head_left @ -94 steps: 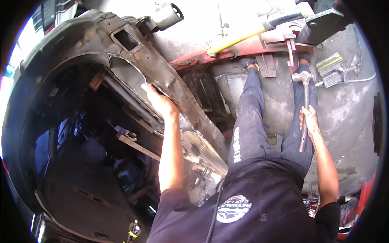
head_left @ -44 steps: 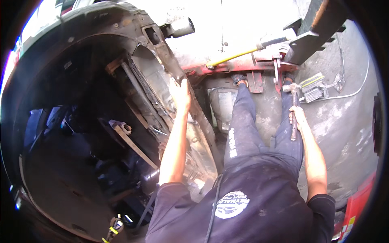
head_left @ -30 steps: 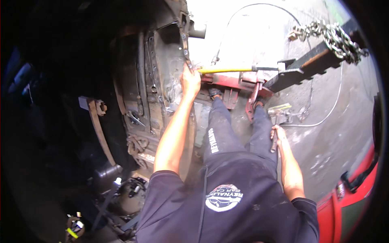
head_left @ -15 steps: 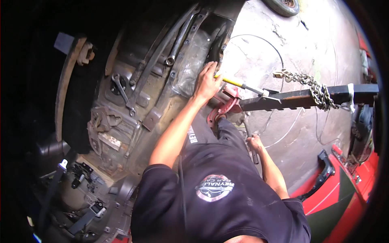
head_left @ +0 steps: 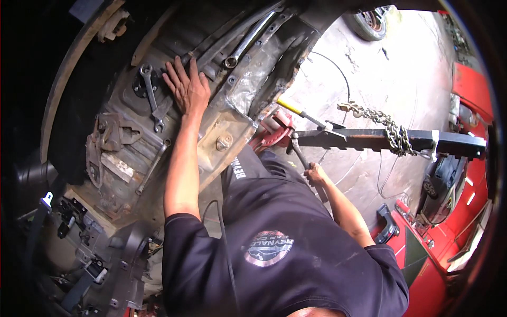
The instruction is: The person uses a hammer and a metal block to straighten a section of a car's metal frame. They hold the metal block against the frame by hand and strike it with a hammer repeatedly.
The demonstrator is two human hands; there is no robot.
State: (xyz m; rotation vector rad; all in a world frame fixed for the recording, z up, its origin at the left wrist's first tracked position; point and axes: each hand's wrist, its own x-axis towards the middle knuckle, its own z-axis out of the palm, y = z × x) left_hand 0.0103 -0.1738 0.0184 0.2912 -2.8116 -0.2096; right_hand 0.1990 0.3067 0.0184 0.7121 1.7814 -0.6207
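Observation:
My left hand (head_left: pixel 189 92) lies spread on the bare metal floor of a car body (head_left: pixel 182 127), fingers pointing away from me. Beside it a combination wrench (head_left: pixel 149 90) rests on the metal. A longer wrench (head_left: pixel 248 39) lies farther off, and another slim wrench (head_left: pixel 152 170) sits left of my forearm. My right hand (head_left: pixel 316 173) is closed round the handle of a hammer (head_left: pixel 301 153). The hammer's head is up, near the red clamp-like fixture (head_left: pixel 278 131) and the black beam. Its lower handle is partly hidden by my arm.
A black steel beam (head_left: pixel 364 138) runs right from the red fixture, with a chain (head_left: pixel 393 134) wrapped round it. A yellow-handled tool (head_left: pixel 289 106) leans onto the beam. A wheel (head_left: pixel 368 24) lies at the far end; red body panels (head_left: pixel 422 248) stand at right. Cables cross the floor.
My left hand has left the body's edge near the yellow handle and moved left onto the metal floor. My right hand has raised the hammer toward the red fixture. The view has shifted.

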